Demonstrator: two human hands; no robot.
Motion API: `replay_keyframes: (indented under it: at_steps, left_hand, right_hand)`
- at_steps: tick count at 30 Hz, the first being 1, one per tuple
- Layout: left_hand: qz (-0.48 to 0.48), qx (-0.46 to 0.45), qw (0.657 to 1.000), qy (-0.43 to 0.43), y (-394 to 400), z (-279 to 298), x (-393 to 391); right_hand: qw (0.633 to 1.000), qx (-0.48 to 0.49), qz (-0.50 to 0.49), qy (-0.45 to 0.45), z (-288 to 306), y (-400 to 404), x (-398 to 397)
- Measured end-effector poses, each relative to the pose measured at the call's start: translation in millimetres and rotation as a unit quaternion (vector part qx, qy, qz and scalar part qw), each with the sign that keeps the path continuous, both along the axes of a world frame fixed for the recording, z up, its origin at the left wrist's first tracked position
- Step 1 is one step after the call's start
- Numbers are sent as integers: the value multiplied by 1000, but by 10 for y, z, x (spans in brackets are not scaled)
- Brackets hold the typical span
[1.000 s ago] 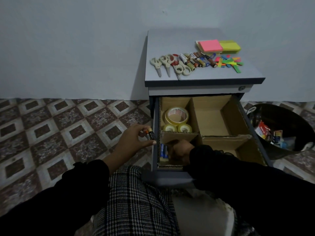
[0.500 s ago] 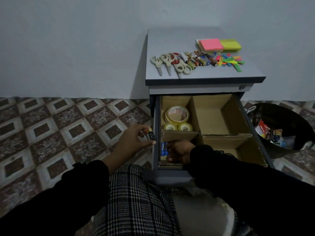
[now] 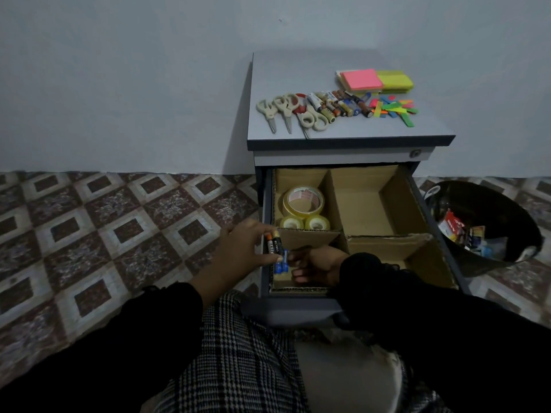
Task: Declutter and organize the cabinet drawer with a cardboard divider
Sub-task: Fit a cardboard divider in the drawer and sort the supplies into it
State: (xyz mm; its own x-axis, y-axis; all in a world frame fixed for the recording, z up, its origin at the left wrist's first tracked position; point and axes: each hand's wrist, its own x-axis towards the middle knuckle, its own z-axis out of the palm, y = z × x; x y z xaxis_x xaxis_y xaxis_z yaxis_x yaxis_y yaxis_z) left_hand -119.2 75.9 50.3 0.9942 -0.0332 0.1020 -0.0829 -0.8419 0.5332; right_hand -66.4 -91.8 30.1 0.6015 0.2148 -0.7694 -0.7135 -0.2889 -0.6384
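Patterned floor tiles (image 3: 125, 222) lay under us. Our left hand (image 3: 238, 251) pinched two batteries (image 3: 273, 245) at the drawer's (image 3: 265, 204) near-left compartment; our right hand (image 3: 316, 265) reached inside it, fingers curled, grip unclear. Beyond, tape rolls (image 3: 302, 201) sat sorted within the cardboard divider (image 3: 334, 198). Scissors (image 3: 286, 110), loose batteries (image 3: 340, 105), sticky notes (image 3: 375, 80) waited on the cabinet top (image 3: 328, 129): we judged barely half done.

Brown divider (image 3: 310, 234) (perhaps tan), plaid trousers (image 3: 238, 362).

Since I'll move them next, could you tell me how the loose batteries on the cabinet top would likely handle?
The batteries are smooth cylinders lying on their sides, so they would probably roll if nudged. They look rigid, likely dense for their size.
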Motion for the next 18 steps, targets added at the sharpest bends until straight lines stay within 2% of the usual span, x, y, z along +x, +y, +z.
replay_keyframes:
  at_steps: [4, 8, 13, 18]
  left_hand:
    - [-11, 111, 994, -19, -110, 23, 38]
    - [-59, 226, 969, -84, -244, 68, 54]
    - [-76, 289, 954, -17, -394, 79, 99]
    - [-119, 376, 919, 14, -459, 96, 133]
  right_hand:
    - [1000, -6, -20, -2, 51, -122, 20]
    - [997, 35, -68, 13, 154, -219, -5]
    - [989, 93, -116, 17, 252, -273, -18]
    - [991, 81, -110, 8, 274, -345, 3]
